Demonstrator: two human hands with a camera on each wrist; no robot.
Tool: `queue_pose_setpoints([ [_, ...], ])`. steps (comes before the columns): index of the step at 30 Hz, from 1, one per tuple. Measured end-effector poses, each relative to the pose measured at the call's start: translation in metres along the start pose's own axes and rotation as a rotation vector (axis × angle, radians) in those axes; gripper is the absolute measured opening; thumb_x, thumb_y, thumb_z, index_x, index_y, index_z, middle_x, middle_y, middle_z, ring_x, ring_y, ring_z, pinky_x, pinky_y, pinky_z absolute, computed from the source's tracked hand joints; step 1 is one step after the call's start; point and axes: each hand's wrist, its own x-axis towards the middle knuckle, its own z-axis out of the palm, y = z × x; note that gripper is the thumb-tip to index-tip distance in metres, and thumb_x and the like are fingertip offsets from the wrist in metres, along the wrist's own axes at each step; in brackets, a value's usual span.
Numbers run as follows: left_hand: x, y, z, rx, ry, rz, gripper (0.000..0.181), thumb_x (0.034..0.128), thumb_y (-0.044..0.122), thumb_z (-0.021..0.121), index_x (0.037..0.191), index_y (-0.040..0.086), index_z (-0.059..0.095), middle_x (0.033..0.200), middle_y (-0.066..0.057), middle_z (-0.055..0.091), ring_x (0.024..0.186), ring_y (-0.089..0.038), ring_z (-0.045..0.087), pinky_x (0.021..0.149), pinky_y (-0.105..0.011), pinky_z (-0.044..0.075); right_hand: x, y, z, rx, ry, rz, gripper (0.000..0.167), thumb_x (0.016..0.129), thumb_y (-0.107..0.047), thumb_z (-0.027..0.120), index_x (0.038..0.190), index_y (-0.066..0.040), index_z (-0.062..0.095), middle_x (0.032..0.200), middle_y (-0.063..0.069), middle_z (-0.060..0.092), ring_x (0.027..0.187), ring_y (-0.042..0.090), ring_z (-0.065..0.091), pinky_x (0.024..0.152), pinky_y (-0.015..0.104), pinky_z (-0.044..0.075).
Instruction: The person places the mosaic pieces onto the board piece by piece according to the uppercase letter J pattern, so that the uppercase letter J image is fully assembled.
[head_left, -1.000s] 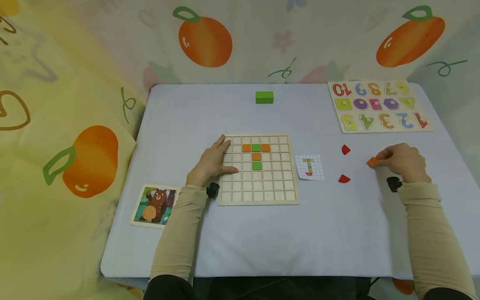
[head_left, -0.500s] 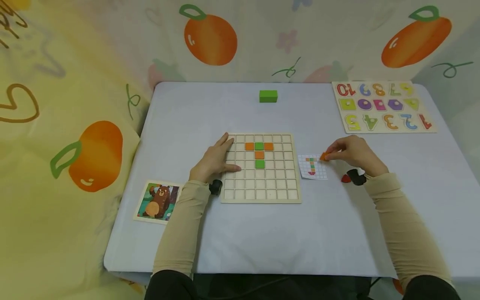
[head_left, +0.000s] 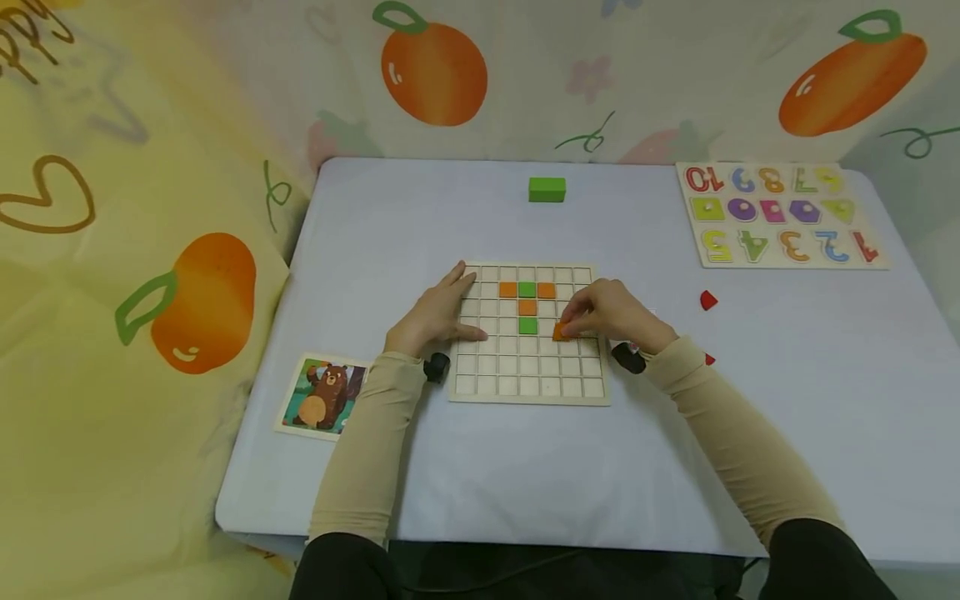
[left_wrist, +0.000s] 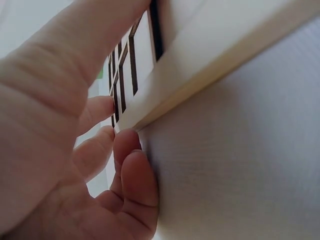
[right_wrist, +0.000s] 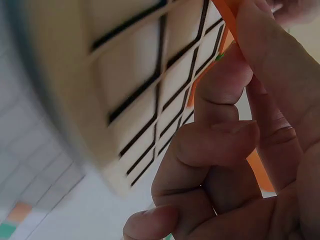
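A pale wooden grid board (head_left: pixel 495 367) lies on the white table. Orange and green square tiles form a T in its upper cells, with a green tile (head_left: pixel 528 326) lowest. My left hand (head_left: pixel 429 321) rests on the board's left edge, thumb extended over the cells. In the left wrist view, other fingertips (left_wrist: pixel 137 175) touch the board's side. Over the grid, right of the lowest green tile, my right hand (head_left: pixel 618 317) pinches an orange tile (head_left: pixel 560 332) between thumb and fingers. The right wrist view shows that tile's edge (right_wrist: pixel 227 15) tilted, at the top.
Two red wedge pieces (head_left: pixel 708 300) lie to the right, one partly behind the sleeve. A printed grid card (right_wrist: pixel 55 185) shows beside the board. A green block (head_left: pixel 547 190) stands behind, a number puzzle (head_left: pixel 795 217) at back right, a bear picture (head_left: pixel 322 396) at left.
My right hand has carried the orange tile leftward from the table's right side, past the card, to over the board. My left hand stays at the board's edge. The head view has shifted slightly.
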Motion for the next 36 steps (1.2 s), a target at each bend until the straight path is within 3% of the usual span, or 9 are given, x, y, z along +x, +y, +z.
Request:
queue_pose_setpoints([
  [5, 0.0, 0.002, 0.0, 0.009, 0.0, -0.004, 0.112, 0.0821, 0.032, 0.089, 0.164, 0.001, 0.019, 0.176, -0.015, 0.001, 0.164, -0.035, 0.01, 0.132, -0.055, 0.021, 0.008, -0.015, 0.013, 0.002, -0.017, -0.071, 0.013, 0.085, -0.021, 0.086, 0.09, -0.009, 0.081, 0.085, 0.004, 0.078, 0.088, 0.019, 0.064, 0.08, 0.028, 0.049],
  [15, 0.0, 0.003, 0.001, 0.01, 0.005, -0.007, 0.111, 0.0829, 0.033, 0.088, 0.165, 0.002, 0.02, 0.176, -0.015, 0.001, 0.163, -0.037, 0.013, 0.132, -0.054, 0.022, 0.015, -0.035, 0.029, -0.102, -0.001, -0.117, 0.018, 0.083, -0.026, 0.087, 0.091, -0.011, 0.081, 0.086, 0.003, 0.08, 0.084, 0.019, 0.07, 0.086, 0.037, 0.056],
  [21, -0.001, 0.002, 0.001, 0.006, 0.005, -0.013, 0.111, 0.0828, 0.033, 0.088, 0.165, 0.002, 0.019, 0.176, -0.015, 0.001, 0.163, -0.038, 0.013, 0.132, -0.056, 0.022, 0.013, -0.04, 0.033, -0.207, 0.039, -0.102, 0.018, 0.082, -0.031, 0.087, 0.089, -0.016, 0.083, 0.085, -0.001, 0.081, 0.085, 0.02, 0.07, 0.09, 0.04, 0.052],
  [25, 0.0, 0.002, 0.001, 0.01, 0.006, -0.017, 0.111, 0.0829, 0.033, 0.088, 0.165, 0.003, 0.019, 0.176, -0.015, 0.001, 0.163, -0.039, 0.014, 0.131, -0.057, 0.022, 0.011, -0.041, 0.035, -0.264, 0.074, -0.103, 0.017, 0.081, -0.034, 0.087, 0.086, -0.018, 0.084, 0.084, -0.002, 0.081, 0.085, 0.021, 0.071, 0.08, 0.037, 0.048],
  [31, 0.0, 0.002, 0.001, -0.007, 0.007, -0.022, 0.112, 0.0824, 0.032, 0.089, 0.165, 0.004, 0.019, 0.177, -0.014, 0.0, 0.161, -0.042, 0.016, 0.131, -0.056, 0.023, 0.007, -0.043, 0.035, -0.261, 0.073, -0.094, 0.017, 0.084, -0.033, 0.085, 0.089, -0.017, 0.085, 0.09, 0.001, 0.083, 0.083, 0.02, 0.072, 0.067, 0.026, 0.044],
  [36, 0.0, 0.002, 0.001, -0.015, 0.006, -0.009, 0.112, 0.0826, 0.031, 0.089, 0.165, 0.003, 0.019, 0.176, -0.016, 0.0, 0.162, -0.042, 0.015, 0.132, -0.055, 0.023, 0.001, -0.042, 0.029, -0.252, 0.058, -0.073, 0.017, 0.087, -0.035, 0.083, 0.095, -0.02, 0.086, 0.097, -0.001, 0.083, 0.094, 0.022, 0.074, 0.075, 0.031, 0.05],
])
